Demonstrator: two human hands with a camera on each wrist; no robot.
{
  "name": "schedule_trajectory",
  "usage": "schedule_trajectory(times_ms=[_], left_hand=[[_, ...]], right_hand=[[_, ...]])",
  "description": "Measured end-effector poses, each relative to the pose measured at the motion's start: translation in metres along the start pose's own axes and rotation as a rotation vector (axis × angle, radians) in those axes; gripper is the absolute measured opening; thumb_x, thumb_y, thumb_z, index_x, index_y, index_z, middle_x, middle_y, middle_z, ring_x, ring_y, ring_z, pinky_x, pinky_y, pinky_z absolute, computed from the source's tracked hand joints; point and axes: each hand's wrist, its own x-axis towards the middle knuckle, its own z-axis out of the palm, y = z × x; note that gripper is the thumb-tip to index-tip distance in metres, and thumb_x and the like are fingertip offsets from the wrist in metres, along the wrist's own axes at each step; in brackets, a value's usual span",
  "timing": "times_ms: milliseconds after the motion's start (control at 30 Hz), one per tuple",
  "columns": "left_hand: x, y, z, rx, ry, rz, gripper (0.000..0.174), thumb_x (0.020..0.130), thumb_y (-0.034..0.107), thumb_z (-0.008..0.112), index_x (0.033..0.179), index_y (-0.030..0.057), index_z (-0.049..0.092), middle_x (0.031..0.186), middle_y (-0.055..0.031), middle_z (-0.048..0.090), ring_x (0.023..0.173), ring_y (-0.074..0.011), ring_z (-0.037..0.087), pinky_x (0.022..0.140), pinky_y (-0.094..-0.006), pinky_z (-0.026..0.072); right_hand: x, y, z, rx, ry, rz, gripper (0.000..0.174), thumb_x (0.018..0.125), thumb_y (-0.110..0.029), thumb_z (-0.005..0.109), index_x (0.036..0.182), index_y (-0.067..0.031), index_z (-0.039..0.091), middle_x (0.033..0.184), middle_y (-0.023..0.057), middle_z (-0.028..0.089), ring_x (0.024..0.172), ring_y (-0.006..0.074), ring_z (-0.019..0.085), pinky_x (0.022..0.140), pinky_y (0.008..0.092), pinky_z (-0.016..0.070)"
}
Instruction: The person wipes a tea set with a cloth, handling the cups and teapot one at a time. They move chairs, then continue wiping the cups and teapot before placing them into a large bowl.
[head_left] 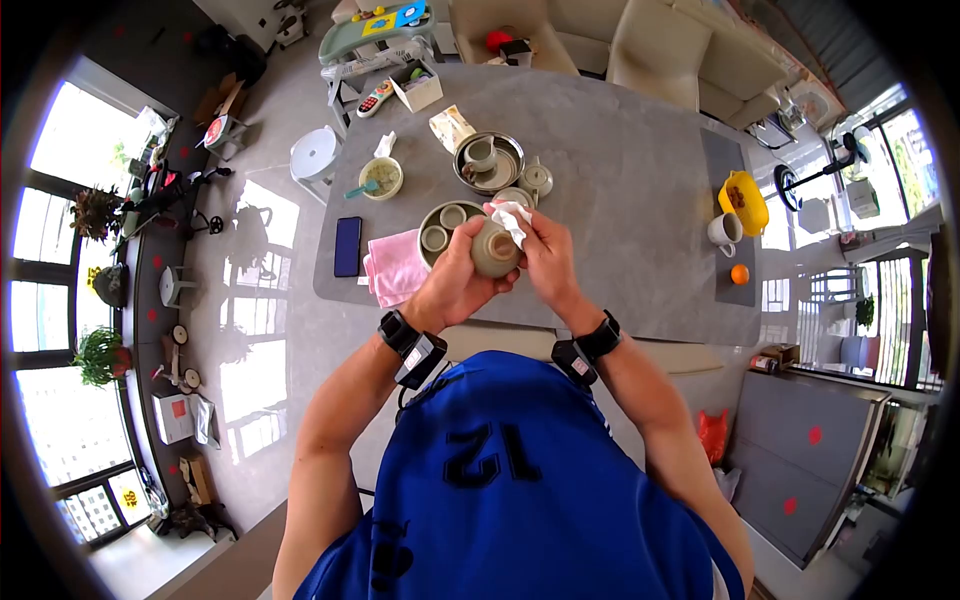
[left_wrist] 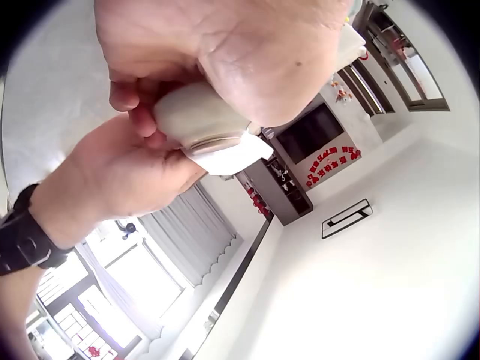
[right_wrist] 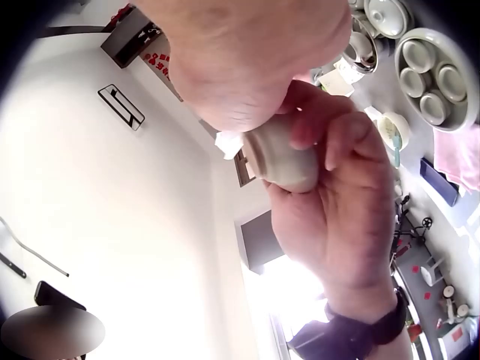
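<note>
A small beige ceramic vessel [head_left: 494,250] is held over the table's near edge, its brown-ringed base facing up in the head view. The left hand [head_left: 456,279] grips it from the left, fingers curled round its body, as the right wrist view also shows for the vessel [right_wrist: 283,154]. The right hand [head_left: 549,262] pinches a white tissue [head_left: 511,219] against the vessel's upper right side. In the left wrist view the tissue [left_wrist: 231,155] lies along the vessel's end. Parts of the fingers are hidden behind the vessel.
Just beyond the hands are a round tray [head_left: 427,216] with small cups, a lidded pot [head_left: 536,178] and a metal bowl [head_left: 489,139] holding a pitcher. A pink cloth [head_left: 396,268], a phone [head_left: 347,247] and a bowl with a spoon [head_left: 381,179] lie left; a mug [head_left: 724,231] stands right.
</note>
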Motion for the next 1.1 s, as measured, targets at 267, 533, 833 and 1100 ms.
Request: schedule_trajectory(times_ms=[267,533,833,1100], left_hand=[[-0.005,0.010,-0.007,0.405,-0.094,-0.215,0.051,0.111,0.052,0.033,0.119,0.0099,0.061,0.095,-0.0096,0.067,0.074,-0.0159,0.055,0.066,-0.0297,0.0425],[-0.010,0.008,-0.008,0.382,-0.094,-0.011,0.064,0.113,0.058,0.026,0.121,0.0052,0.061,0.095,-0.0070,0.065,0.075,-0.0147,0.053,0.067,-0.0281,0.0420],[-0.017,0.011,0.005,0.445,-0.026,0.262,0.060,0.116,0.052,0.021,0.121,0.0066,0.060,0.099,-0.0054,0.063,0.078,-0.0116,0.049,0.067,-0.0267,0.0418],[-0.015,0.022,0.004,0.384,-0.113,0.270,0.063,0.111,0.058,0.034,0.142,0.0079,0.055,0.119,-0.0072,0.066,0.098,-0.0131,0.058,0.081,-0.0290,0.0458]], right_hand=[[0.012,0.022,-0.025,-0.102,-0.238,0.200,0.033,0.111,-0.025,0.055,0.104,0.0030,0.071,0.080,0.0037,0.069,0.063,0.0086,0.064,0.049,0.0275,0.0491],[0.000,-0.029,-0.020,-0.060,0.086,-0.127,0.019,0.104,-0.007,0.062,0.116,0.0022,0.074,0.094,0.0031,0.074,0.082,0.0087,0.065,0.075,0.0259,0.0536],[-0.006,-0.020,-0.033,-0.181,0.036,-0.202,0.030,0.095,0.009,0.060,0.118,-0.0020,0.075,0.102,0.0087,0.075,0.092,0.0126,0.069,0.081,0.0270,0.0545],[-0.001,-0.025,-0.037,-0.251,-0.146,-0.409,0.033,0.090,0.011,0.060,0.118,-0.0014,0.074,0.103,0.0115,0.075,0.093,0.0170,0.071,0.082,0.0301,0.0546]])
